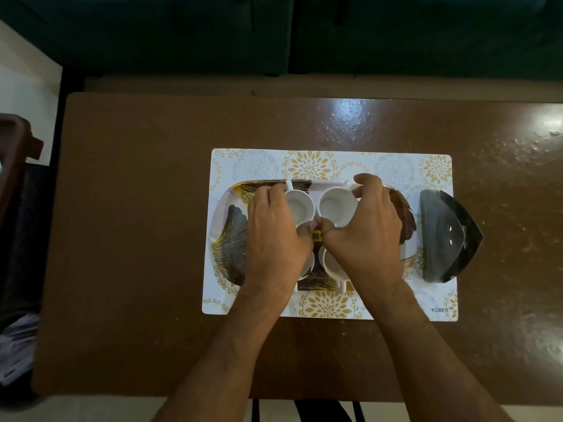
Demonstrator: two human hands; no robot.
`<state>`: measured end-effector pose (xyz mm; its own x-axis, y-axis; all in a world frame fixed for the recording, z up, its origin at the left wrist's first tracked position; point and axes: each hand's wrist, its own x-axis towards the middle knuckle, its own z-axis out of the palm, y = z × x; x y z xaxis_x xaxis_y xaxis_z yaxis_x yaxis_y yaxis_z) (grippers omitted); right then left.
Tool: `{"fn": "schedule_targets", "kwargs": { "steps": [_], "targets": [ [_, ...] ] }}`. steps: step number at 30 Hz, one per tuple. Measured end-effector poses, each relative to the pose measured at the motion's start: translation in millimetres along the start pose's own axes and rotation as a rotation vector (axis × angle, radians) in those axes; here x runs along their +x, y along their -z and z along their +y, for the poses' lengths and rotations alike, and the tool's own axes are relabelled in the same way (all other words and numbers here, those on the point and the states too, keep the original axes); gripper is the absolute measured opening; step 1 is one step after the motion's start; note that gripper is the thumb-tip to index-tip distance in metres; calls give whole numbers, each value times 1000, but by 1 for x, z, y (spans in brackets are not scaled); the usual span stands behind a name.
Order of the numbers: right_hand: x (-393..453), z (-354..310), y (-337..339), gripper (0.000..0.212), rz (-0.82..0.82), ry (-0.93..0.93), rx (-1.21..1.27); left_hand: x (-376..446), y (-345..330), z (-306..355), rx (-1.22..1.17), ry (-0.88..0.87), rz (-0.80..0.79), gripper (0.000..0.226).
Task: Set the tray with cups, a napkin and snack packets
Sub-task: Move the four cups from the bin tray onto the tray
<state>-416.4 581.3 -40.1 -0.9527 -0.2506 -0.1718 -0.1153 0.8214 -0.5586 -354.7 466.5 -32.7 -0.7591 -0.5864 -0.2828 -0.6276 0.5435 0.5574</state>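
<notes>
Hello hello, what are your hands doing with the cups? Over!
Left hand and right hand both on the far two cups, grip unclear. Four cups on tray. Napkin holder beside tray. No snack packets visible.

Four white cups (300, 206), one tray (227, 236), one placemat (335, 162), one black holder (447, 236).

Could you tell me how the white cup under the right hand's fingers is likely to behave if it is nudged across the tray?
The far right cup looks like glazed ceramic, so it is probably rigid and chippable, especially against the neighbouring cup close beside it. The tray looks glossy, so the cup would likely slide rather than tip. The right hand spans it, which should steady it.
</notes>
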Motion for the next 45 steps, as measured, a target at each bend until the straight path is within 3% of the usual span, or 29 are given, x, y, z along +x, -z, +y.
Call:
{"fn": "schedule_targets", "kwargs": {
  "steps": [45],
  "targets": [
    [-8,5,-9,87,78,53,22,1,1,-9,-83,-61,1,75]
  ]
}}
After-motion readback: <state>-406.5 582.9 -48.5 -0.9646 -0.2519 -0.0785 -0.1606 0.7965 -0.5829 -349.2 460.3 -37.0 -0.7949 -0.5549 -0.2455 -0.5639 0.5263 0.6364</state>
